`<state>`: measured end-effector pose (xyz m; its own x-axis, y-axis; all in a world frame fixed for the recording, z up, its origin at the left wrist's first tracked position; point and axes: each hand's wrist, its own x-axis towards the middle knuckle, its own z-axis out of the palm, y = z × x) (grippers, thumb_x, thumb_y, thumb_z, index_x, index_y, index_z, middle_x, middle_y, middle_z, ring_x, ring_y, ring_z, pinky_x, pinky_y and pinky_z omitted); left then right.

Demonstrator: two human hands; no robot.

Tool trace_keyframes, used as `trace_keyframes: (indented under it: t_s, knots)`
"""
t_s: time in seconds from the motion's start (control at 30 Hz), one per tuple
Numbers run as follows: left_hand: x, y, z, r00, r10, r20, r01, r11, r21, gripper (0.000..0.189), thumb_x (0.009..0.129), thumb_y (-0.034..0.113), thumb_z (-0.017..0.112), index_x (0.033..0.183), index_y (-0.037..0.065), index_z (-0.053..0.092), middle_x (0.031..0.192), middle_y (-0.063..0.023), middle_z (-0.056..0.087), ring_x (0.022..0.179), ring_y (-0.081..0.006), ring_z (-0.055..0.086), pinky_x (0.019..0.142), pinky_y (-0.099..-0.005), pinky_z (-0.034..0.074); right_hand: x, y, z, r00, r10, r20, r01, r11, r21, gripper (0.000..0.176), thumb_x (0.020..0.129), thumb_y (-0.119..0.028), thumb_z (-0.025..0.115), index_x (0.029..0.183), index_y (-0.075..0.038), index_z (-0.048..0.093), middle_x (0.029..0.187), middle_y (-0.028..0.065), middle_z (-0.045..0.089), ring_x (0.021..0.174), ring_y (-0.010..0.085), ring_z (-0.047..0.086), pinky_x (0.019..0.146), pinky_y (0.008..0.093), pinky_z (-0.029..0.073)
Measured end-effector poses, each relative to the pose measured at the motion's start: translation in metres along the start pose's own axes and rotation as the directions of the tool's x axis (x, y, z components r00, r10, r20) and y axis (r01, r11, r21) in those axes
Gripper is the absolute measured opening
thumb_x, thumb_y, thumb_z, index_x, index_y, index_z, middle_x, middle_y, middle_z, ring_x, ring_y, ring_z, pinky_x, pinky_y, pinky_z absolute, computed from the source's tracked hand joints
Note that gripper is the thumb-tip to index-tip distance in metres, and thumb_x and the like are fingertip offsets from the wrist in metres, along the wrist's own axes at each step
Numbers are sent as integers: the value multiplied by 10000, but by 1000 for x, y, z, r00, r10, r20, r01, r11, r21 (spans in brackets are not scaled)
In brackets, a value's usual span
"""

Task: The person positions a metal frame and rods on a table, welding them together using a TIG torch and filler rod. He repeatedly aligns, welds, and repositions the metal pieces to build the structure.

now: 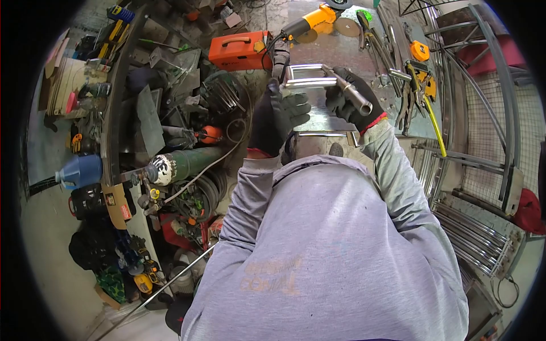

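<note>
My right hand [355, 99], in a black glove with a red cuff, is wrapped round a shiny metal tube piece [357, 98] that slants down to the right. Joined or close to it, a small frame of polished tubes [311, 82] reaches left towards my other hand. My left hand [280, 113], also black-gloved, is beside the left end of this frame with its fingers spread and pointing right. Beneath both hands lies a metal-topped table [318, 55]. Whether the tube and the frame are one piece, I cannot tell.
A yellow angle grinder [311, 21] lies at the table's far side, near an orange metal box [239, 50]. Pliers and clamps [418, 79] and an orange tape measure [420, 50] are on the right. A green gas cylinder [190, 162] stands left.
</note>
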<state>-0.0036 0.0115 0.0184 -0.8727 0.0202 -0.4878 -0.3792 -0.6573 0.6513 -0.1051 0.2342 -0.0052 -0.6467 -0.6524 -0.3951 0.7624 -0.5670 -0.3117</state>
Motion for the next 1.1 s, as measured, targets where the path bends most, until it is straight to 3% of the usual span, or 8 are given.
trace_keyframes:
  t_s: [0.07,0.2,0.27,0.33,0.4,0.47,0.53,1.1]
  knots:
    - [4,3,-1,994,-86,61,92,992,-88,656,1105,549,478,1477,10,517,1348,-262,663,1191,-377,703,996,-486,592,-8,5,20,987,-87,-134,20,900,-435,387,1094,-340,624,1300,-14,655,763,37,663,599,136,647,492,238,515]
    - [47,-3,-30,940,122,319,-96,991,-96,480,1047,133,681,1481,9,518,1274,-184,726,1143,-312,737,947,-428,621,13,24,-23,999,-22,-28,12,942,-336,471,1102,-362,622,1433,-28,617,878,42,712,689,143,683,648,286,598]
    - [60,7,-44,729,402,553,-683,372,629,506,980,-66,678,1461,8,540,1194,-162,758,1060,-258,766,867,-346,639,30,27,-50,996,32,89,-5,956,-294,487,1128,-341,568,1501,-27,561,1081,60,747,888,169,734,807,315,625]
    - [68,29,-36,737,367,568,-668,271,693,461,971,-75,657,1419,-6,577,1160,-145,754,1057,-251,760,866,-375,630,18,37,-26,999,-31,-10,28,977,-210,407,1113,-315,594,1398,-27,630,1164,104,745,1016,235,764,916,380,650]
    - [69,45,-20,440,330,835,-750,-377,543,226,1005,27,615,1211,17,706,1088,-117,726,969,-220,717,802,-371,570,29,40,-46,998,-19,54,28,984,-174,387,1120,-279,575,1398,-13,614,1254,127,725,1132,258,745,1006,387,626]
    - [66,46,-5,486,319,814,-784,-253,567,159,983,106,683,1110,15,716,932,-114,700,849,-240,693,727,-379,533,33,45,-52,999,-40,27,45,978,-202,325,1120,-227,556,1364,-20,616,1248,132,722,1088,276,758,960,401,645]
    - [67,45,4,848,222,482,-527,253,811,207,970,218,724,1007,15,710,820,-121,671,755,-291,662,686,-379,501,32,43,-55,998,-46,-40,35,967,-253,280,1107,-205,550,1307,-21,619,1200,142,734,1016,280,777,874,403,669]
    - [95,33,2,767,201,610,-602,-103,791,371,934,339,773,981,-27,729,844,-214,721,786,-367,725,720,-458,543,5,20,-76,904,-292,-312,-6,721,-693,116,975,-140,693,969,-30,726,828,66,736,631,145,696,513,275,522]
